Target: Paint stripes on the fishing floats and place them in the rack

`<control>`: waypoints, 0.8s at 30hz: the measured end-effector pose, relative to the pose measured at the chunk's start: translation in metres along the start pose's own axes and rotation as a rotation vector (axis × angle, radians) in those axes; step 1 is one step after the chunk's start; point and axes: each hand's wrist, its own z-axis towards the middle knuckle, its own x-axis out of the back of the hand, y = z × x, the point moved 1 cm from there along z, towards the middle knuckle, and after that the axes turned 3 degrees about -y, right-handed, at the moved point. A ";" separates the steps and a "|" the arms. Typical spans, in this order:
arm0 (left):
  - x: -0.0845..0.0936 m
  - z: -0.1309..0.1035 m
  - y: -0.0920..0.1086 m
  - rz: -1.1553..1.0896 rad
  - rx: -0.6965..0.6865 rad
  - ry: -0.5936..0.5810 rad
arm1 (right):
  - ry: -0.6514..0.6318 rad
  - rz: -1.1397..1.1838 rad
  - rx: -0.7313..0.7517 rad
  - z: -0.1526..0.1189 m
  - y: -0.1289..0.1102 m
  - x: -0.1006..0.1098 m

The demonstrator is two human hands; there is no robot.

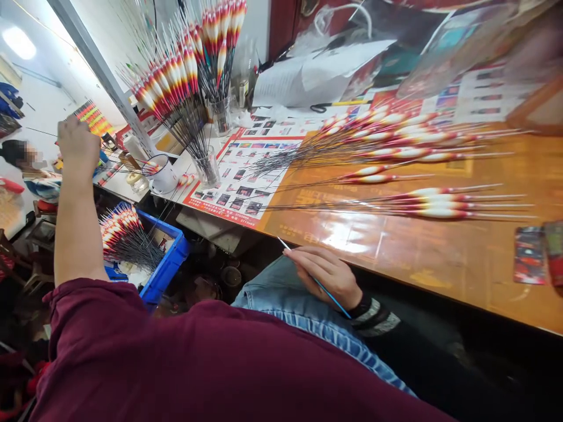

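My left hand is stretched out at the upper left, its fingers closed. A thin dark stick runs out from its left side; the part inside the fingers is hidden. My right hand is over my jeans, below the table's front edge. Its fingers are closed around a thin brush with a blue handle, whose pale tip points up and left. Red, yellow and white floats with thin stems lie on the orange tabletop. More floats stand upright in a clear glass.
A white mug stands left of the glass beside a small jar. Below, a blue crate holds many floats. Papers and plastic lie at the table's back. Another person is at the far left.
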 end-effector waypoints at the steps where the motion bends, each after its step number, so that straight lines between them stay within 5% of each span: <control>1: -0.009 0.001 0.006 0.044 0.006 -0.061 | -0.002 0.003 0.001 0.000 0.000 0.000; 6: -0.034 -0.002 0.025 0.126 0.030 -0.198 | 0.001 0.029 0.000 0.001 0.000 0.000; 10: -0.034 -0.010 0.038 -0.031 -0.014 -0.059 | 0.015 0.070 -0.027 0.004 -0.001 0.005; 13: -0.026 -0.024 0.068 -0.129 -0.105 0.050 | 0.045 0.071 -0.070 0.008 -0.005 0.016; 19: -0.018 -0.079 0.204 -0.366 -0.509 0.212 | 0.111 -0.033 -0.198 0.007 -0.012 0.059; 24: -0.039 -0.109 0.334 -0.705 -0.768 0.135 | 0.173 -0.243 -0.351 -0.015 -0.022 0.115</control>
